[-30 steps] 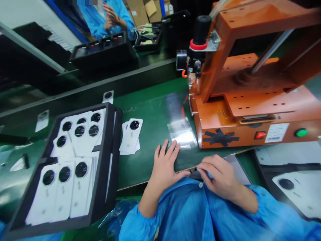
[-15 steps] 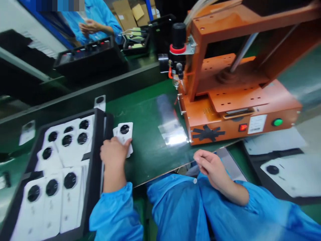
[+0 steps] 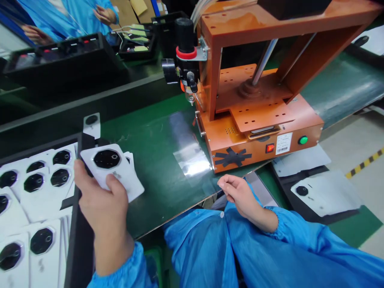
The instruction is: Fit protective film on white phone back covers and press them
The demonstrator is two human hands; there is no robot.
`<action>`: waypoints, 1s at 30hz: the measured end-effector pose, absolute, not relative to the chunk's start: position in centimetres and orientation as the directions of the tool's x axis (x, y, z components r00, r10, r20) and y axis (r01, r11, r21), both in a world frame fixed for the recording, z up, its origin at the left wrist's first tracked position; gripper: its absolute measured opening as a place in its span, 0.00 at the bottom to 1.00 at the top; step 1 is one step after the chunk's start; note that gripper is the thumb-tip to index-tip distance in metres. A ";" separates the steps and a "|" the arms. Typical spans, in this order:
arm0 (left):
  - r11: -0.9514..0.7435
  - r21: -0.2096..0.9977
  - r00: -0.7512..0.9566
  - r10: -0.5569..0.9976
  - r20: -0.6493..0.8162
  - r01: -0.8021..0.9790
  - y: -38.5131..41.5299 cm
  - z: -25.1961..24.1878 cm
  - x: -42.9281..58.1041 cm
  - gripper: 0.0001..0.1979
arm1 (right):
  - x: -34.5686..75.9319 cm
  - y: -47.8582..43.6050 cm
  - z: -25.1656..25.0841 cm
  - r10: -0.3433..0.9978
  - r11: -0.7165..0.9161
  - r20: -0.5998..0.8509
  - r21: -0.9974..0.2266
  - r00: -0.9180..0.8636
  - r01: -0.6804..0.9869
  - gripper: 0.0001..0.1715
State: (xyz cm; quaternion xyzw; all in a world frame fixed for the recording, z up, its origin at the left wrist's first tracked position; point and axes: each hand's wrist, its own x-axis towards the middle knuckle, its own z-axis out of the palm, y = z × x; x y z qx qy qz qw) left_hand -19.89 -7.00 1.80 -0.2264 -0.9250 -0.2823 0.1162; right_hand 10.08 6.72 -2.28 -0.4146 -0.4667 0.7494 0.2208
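Note:
My left hand (image 3: 103, 204) grips a white phone back cover (image 3: 123, 182) by its left edge, thumb on its face. The cover is tilted, with a black octagonal camera window near its top. Partly behind it, another white back cover (image 3: 131, 159) shows on the green bench. Just left of this hand, a black tray (image 3: 78, 240) holds several similar white back covers (image 3: 42, 240), some overlapping. My right hand (image 3: 238, 194) hovers near the bench's front edge, above my lap, fingers curled together and nothing visible in them.
An orange press machine (image 3: 240, 148) with a lit red switch and a green button stands on the bench. Clear film (image 3: 192, 160) lies left of it. More white covers (image 3: 327, 196) rest at right. A co-worker's hands (image 3: 103, 15) show across the bench.
My left hand has lifted a phone back cover off the bench and brought it up closer to the camera. The view has swung right; my right hand stays curled near my lap.

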 end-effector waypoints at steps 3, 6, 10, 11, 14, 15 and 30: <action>0.535 0.713 -0.854 0.490 0.176 0.454 -8.2 0.1 -15.4 0.36 | 10.0 6.5 -1.9 0.717 -0.348 -0.303 -0.936 -0.629 0.054 0.17; 0.444 0.851 -0.750 0.655 -0.094 0.280 -8.4 -2.3 -10.9 0.25 | 9.1 6.4 -1.2 0.673 -0.174 -0.172 -0.982 -0.720 0.072 0.15; 0.510 0.774 -0.760 0.648 -0.058 0.376 -7.9 -3.5 -8.0 0.28 | 6.4 6.5 -1.0 0.630 -0.052 -0.115 -0.993 -0.768 0.106 0.12; 0.543 0.705 -0.771 0.636 0.007 0.455 -8.0 -3.5 -7.9 0.32 | 5.6 6.6 -1.2 0.628 -0.020 -0.099 -0.994 -0.772 0.111 0.11; 0.564 0.475 -0.720 0.643 0.261 0.675 -9.1 -3.5 -8.3 0.36 | 3.1 7.1 -1.5 0.634 0.090 -0.034 -0.989 -0.772 0.118 0.08; 0.512 0.416 -0.649 0.687 0.328 0.752 -9.7 -3.7 -8.3 0.34 | 2.4 7.3 -1.5 0.637 0.129 -0.011 -0.984 -0.771 0.121 0.08; 0.348 0.275 -0.440 0.774 0.455 0.896 -10.6 -7.9 -5.2 0.30 | -3.2 8.6 -1.1 0.585 0.539 0.089 -0.786 -0.806 0.304 0.07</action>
